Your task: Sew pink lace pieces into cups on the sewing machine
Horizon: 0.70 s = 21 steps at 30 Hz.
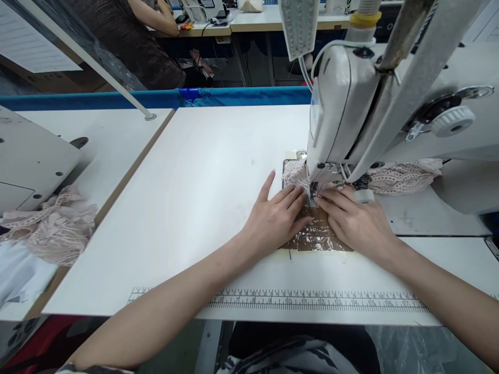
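Head-worn view from above the table edge, facing forward and down.

The white desk (187, 192) met a neighbouring tabletop (105, 132) along a brown edge at the left. Behind them ran a blue cloth-like strip (253, 96); beyond it, another white table (259, 18) stood over the dim grey floor (257, 67). Soft light whitened the desk.

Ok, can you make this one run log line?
left hand: flat, at lace; right hand: flat, beside presser foot; sewing machine: over lace
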### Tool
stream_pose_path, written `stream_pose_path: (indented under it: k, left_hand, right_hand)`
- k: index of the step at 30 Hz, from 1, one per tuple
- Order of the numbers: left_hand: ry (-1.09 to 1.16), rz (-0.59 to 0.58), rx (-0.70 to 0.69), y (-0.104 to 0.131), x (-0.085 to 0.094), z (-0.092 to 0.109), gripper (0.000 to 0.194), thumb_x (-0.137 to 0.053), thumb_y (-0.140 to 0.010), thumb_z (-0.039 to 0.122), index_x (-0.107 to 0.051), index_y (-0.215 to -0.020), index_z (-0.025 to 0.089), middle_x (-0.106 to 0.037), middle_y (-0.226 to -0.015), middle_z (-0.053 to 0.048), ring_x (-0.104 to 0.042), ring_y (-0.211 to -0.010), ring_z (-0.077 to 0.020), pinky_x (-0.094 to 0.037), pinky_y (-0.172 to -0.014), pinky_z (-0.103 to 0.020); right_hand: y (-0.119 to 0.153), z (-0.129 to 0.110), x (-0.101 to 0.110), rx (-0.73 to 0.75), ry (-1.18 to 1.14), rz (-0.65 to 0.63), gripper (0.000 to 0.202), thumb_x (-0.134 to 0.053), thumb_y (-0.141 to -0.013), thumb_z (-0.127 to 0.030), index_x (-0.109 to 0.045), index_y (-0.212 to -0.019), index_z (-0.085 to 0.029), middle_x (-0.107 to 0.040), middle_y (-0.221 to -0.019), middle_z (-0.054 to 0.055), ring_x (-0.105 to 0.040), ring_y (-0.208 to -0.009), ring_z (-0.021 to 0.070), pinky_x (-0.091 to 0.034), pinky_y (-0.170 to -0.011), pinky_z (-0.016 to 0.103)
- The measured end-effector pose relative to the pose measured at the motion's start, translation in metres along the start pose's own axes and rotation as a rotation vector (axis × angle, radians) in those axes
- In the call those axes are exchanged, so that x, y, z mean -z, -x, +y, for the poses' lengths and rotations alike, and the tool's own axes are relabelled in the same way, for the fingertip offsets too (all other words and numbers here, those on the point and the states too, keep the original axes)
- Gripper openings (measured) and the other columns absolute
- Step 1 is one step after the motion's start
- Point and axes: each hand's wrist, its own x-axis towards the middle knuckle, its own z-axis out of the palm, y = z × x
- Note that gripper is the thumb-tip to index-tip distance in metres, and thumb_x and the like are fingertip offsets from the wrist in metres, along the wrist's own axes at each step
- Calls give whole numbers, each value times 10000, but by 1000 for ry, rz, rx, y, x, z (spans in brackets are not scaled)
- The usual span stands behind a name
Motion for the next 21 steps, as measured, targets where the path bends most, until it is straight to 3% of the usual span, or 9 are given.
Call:
stream_pose_path:
  k: [7,13,21]
  left_hand:
    - [-26,-35,2,-1,2,2,458,-411,-983,418,-559,-1259,83,-630,-1254,-124,-562,-1205,-250,-198,-1180,-567]
    - [-1,-42,41,-2,4,-3,425,-440,-976,390,-536,-1267,95,-598,-1294,-126,-518,-1253,-249,-307,-1149,-501]
    - [-21,-102,28,-4,6,-12,431,-495,-944,420,-524,-1232,101,-599,-1240,-145,-572,-1161,-261,-371,-1095,-496]
  right_hand:
    - [1,9,-3,-48,60,-20,312,-481,-899,-155,-664,-1149,-124,-712,-1066,111,-627,-965,264,-393,-995,500]
    - [0,10,-1,-100,70,-24,346,-457,-901,-150,-612,-1205,-97,-721,-851,115,-632,-933,268,-371,-1024,511]
    - [0,12,3,-80,68,18,313,-468,-888,-131,-625,-1159,-129,-713,-849,95,-628,-972,271,-334,-1082,529]
